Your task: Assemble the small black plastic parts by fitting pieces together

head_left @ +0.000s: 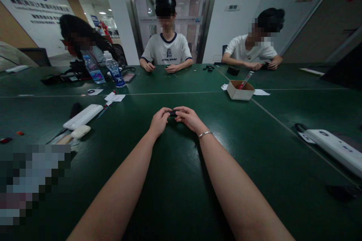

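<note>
Over the middle of the green table point(175, 165), both my arms reach forward and my fingertips meet around a small black piece point(172, 113). My left hand point(160, 121) pinches its left end between thumb and fingers. On the other end, the fingers of my right hand point(190, 119) are closed too, with a silver bracelet point(205, 134) at that wrist. The piece looks short and dark; its exact kind is too small to make out, and my fingers cover both its ends.
An open cardboard box point(240, 92) with a pen-like tube stands ahead right. Two water bottles point(114, 69) stand ahead left. White power banks or similar devices point(83, 116) lie left and right point(336, 147). Several black bits point(208, 68) lie at the far side, where three people sit.
</note>
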The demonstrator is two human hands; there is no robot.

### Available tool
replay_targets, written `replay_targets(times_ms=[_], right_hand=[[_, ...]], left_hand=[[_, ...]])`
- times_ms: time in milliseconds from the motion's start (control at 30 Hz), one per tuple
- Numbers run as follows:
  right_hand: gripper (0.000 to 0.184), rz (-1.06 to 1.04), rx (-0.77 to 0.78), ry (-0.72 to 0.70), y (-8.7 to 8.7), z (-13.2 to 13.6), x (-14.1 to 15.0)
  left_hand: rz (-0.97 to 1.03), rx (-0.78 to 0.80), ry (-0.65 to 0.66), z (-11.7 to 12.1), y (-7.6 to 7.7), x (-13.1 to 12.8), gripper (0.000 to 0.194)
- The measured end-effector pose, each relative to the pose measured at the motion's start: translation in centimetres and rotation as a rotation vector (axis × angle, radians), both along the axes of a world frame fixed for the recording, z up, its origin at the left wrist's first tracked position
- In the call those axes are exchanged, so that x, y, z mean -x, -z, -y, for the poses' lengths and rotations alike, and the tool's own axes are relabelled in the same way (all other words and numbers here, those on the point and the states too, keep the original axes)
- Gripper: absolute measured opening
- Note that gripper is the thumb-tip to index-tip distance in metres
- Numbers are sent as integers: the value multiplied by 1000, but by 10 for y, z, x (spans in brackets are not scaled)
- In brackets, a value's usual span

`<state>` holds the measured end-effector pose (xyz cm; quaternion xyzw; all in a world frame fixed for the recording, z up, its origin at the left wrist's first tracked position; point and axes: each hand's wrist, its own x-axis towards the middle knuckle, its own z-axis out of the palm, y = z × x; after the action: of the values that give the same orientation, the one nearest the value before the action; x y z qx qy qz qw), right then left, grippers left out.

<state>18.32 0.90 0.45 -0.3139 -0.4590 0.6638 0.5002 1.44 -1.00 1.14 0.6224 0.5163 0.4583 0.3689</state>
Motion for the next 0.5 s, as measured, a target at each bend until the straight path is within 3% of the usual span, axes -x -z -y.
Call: replay_targets(times_ms=[500], right_hand=[[31, 2, 5, 13, 0, 0, 0]], left_hand=[[-9, -3, -4, -1, 2, 0, 28]])
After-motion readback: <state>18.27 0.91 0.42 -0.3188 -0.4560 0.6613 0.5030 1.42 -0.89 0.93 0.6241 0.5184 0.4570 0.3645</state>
